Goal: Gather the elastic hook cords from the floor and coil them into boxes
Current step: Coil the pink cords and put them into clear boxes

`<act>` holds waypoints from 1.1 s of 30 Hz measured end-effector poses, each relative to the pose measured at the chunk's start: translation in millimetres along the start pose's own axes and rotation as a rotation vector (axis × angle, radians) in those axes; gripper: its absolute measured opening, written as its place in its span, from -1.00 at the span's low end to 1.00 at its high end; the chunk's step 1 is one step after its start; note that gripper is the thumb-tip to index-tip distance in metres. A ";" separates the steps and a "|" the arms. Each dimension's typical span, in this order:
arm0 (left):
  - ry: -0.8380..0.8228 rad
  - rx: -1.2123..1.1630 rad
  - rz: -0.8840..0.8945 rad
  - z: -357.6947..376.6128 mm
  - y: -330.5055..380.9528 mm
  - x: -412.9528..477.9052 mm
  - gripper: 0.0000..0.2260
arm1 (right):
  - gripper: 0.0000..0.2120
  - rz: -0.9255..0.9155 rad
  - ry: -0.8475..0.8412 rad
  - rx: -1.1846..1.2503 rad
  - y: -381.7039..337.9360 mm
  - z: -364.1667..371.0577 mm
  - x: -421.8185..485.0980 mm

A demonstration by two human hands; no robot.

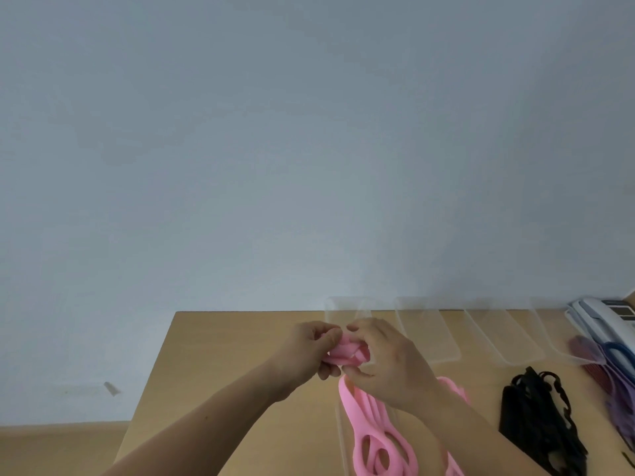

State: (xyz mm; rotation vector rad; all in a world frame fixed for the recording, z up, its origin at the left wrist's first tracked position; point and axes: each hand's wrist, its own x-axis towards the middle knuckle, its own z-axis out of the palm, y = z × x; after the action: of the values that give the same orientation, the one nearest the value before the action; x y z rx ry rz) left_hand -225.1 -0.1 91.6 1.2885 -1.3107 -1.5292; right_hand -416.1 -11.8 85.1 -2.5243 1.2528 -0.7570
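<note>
both hands (347,355) around pink cord (348,352)

Wooden table (223,355) against pale wall (275,132); white desk phone (604,317) far right.

- You face a plain blue-grey wall (309,132), evenly lit.
- Your light wooden table (223,355) butts against it.
- At your lower left, a wood-toned floor strip (51,448) meets the wall.
</note>
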 end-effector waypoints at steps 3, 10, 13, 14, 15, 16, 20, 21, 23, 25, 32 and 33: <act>-0.044 -0.074 -0.090 -4.5 -9.9 6.3 -0.77 | -0.63 0.031 -0.032 0.005 5.9 9.6 -1.7; -0.081 -0.031 -0.114 -13.0 -26.3 36.6 -0.79 | -0.76 0.115 -0.165 -0.021 53.2 12.8 9.7; 0.036 0.027 -0.113 -10.1 -30.3 52.6 -0.80 | -0.79 0.105 -0.206 -0.006 72.1 13.8 22.5; 0.075 0.062 -0.110 -8.9 -32.1 58.4 -0.81 | -0.80 0.094 -0.212 0.003 77.7 15.0 27.4; 0.109 0.107 -0.107 -7.3 -33.9 64.0 -0.81 | -0.80 0.081 -0.218 0.014 83.5 16.7 31.8; 0.138 0.158 -0.103 -5.1 -35.6 69.7 -0.82 | -0.80 0.067 -0.224 0.024 89.7 18.7 36.5; 0.236 0.369 -0.101 7.6 -44.3 94.2 -0.89 | -0.82 0.015 -0.285 0.023 122.5 29.9 55.9; 0.254 0.450 -0.086 9.6 -46.9 101.0 -0.92 | -0.79 0.004 -0.305 0.012 131.2 33.2 62.4; 0.284 0.642 -0.038 10.0 -51.4 114.6 -0.81 | -0.76 -0.023 -0.345 -0.022 146.6 40.4 77.7; 0.312 0.759 -0.036 7.7 -54.5 127.2 -0.72 | -0.76 -0.073 -0.383 -0.047 159.1 48.5 93.1; 0.287 0.818 -0.311 5.3 -69.7 145.9 -0.51 | -0.79 -0.178 -0.475 -0.100 181.1 78.8 111.0; 0.275 0.787 -0.324 6.3 -71.5 146.5 -0.52 | -0.79 -0.186 -0.500 -0.108 181.4 83.9 110.1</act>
State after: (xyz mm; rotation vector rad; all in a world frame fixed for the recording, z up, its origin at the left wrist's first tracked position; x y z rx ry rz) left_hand -259.3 -122.3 -10.9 2.2002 -1.6393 -0.9771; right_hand -438.1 -212.1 -22.0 -2.7019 0.9170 -0.0674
